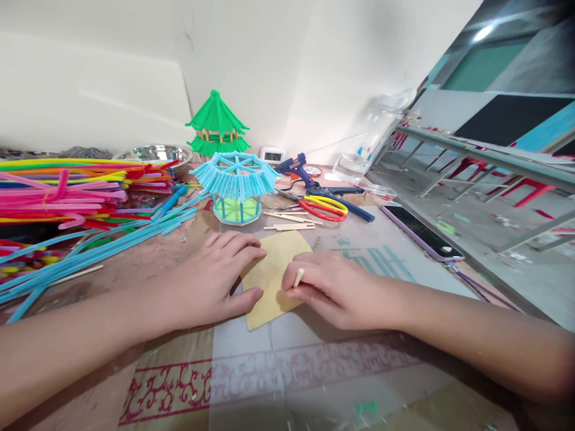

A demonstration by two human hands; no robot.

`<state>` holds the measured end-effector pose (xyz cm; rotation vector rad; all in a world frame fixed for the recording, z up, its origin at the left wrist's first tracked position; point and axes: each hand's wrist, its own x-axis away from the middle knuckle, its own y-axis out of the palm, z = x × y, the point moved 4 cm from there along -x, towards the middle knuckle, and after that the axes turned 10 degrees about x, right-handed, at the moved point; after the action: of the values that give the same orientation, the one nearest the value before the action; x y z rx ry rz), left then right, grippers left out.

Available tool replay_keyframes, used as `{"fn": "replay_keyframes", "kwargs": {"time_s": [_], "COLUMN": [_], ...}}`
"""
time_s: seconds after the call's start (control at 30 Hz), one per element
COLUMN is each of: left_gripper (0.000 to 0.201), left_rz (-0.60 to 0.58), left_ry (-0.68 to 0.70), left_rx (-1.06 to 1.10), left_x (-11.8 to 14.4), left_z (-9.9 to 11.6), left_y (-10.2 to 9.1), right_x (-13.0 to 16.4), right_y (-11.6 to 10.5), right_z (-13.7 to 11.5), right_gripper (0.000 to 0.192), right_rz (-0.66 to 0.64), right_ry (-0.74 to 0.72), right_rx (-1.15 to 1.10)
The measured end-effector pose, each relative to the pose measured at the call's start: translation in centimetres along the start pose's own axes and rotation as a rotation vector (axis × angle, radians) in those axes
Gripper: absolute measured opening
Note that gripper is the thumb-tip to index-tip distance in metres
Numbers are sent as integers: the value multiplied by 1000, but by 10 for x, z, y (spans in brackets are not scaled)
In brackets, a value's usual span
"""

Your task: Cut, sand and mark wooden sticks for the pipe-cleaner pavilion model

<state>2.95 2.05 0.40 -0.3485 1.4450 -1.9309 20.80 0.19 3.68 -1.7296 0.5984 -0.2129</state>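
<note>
A yellow sheet of sandpaper or card [274,269] lies on the table between my hands. My left hand [224,272] rests spread on its left side, fingers and thumb apart. My right hand [330,287] is closed around a short wooden stick [299,276], whose pale end sticks out above the thumb; its lower end is hidden in the fist over the sheet's right side. Just beyond the sheet stands a small light-blue pavilion [236,185] of pipe cleaners and sticks, with several loose wooden sticks [291,226] beside it.
Bundles of coloured pipe cleaners [67,191] fill the left. Behind are a green pagoda model [217,126], a metal bowl [157,154] and a small digital clock [272,155]. Scissors [324,206], pliers [348,200], a glue gun [299,170], a clear bottle [363,143] and a phone [422,232] lie rightward.
</note>
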Motion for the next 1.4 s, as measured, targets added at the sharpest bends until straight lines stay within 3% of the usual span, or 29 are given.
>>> {"fn": "replay_keyframes", "kwargs": {"time_s": [0.13, 0.3, 0.4, 0.5, 0.67, 0.8, 0.93, 1.1, 1.17, 1.3, 1.33, 1.4], "left_gripper": [51, 51, 52, 52, 52, 53, 52, 53, 52, 52, 52, 52], "left_rz": [17, 13, 24, 30, 5, 17, -3, 9, 16, -17, -25, -32], "left_ry": [7, 4, 10, 11, 9, 12, -6, 13, 5, -25, -33, -44], "left_rx": [-17, -12, -17, -26, -19, -19, -26, -25, -21, -12, -10, -8], "left_x": [0, 0, 1, 1, -1, -1, -1, -1, 0, -1, -2, -2], "left_z": [1, -1, -1, -2, -1, -1, 1, -1, -2, 1, 1, 2], "left_y": [-1, -1, 0, 1, 1, -1, -2, 0, 0, -2, -2, -3], "right_x": [-1, 2, 0, -1, 0, -1, 1, -1, -2, 0, 0, -1], "right_y": [0, 0, 0, 0, -2, -1, -1, -2, -3, -7, -8, -6], "right_z": [-4, 4, -3, -6, -1, -3, 5, -5, -9, 6, 12, 24], "right_gripper": [15, 13, 16, 20, 16, 17, 16, 19, 21, 17, 16, 13], "right_rz": [21, -63, -1, -34, -47, -14, -96, -23, -57, -119, -86, 50], "right_ry": [-71, 41, -48, -120, -47, -127, -101, -153, -177, -8, 59, 175], "right_rx": [-29, 106, -18, -23, 65, -81, 8, -50, 1, 105, 19, -383]}}
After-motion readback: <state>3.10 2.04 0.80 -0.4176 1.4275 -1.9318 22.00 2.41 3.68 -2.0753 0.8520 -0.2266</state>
